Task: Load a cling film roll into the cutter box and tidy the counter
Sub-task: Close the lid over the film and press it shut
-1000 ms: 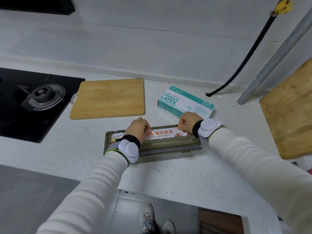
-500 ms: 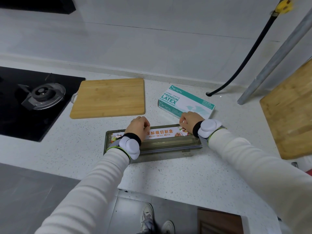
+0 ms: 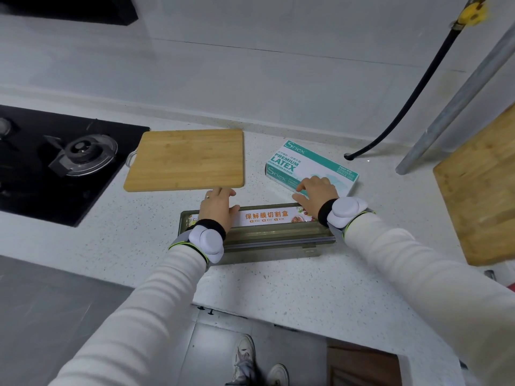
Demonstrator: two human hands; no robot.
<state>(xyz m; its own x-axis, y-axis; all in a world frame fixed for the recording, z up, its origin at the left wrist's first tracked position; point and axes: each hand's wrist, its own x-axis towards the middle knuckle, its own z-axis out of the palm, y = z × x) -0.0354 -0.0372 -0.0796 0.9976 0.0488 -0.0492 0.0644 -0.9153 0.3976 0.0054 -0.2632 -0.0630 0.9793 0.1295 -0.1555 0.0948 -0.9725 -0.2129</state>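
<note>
Currently cutter box (image 3: 267,237) lies on table (image 3: 278,288), long axis left to right, label upward; left grip (image 3: 217,208) and right grip (image 3: 316,195) rest released on its far edge

- White speckled bench (image 3: 278,291), front edge nearest the camera.
- White tiled wall (image 3: 250,65) behind, pale strip along the join.
- Black glass hob (image 3: 33,196) set in the bench at left, with gas burner (image 3: 83,151).
- Dark hood corner (image 3: 83,9) top left.
- Black hose (image 3: 418,87) with yellow fitting (image 3: 471,12) and slanted grey pipe (image 3: 459,101) at right.
- Grey tiled floor (image 3: 211,349) below.
</note>
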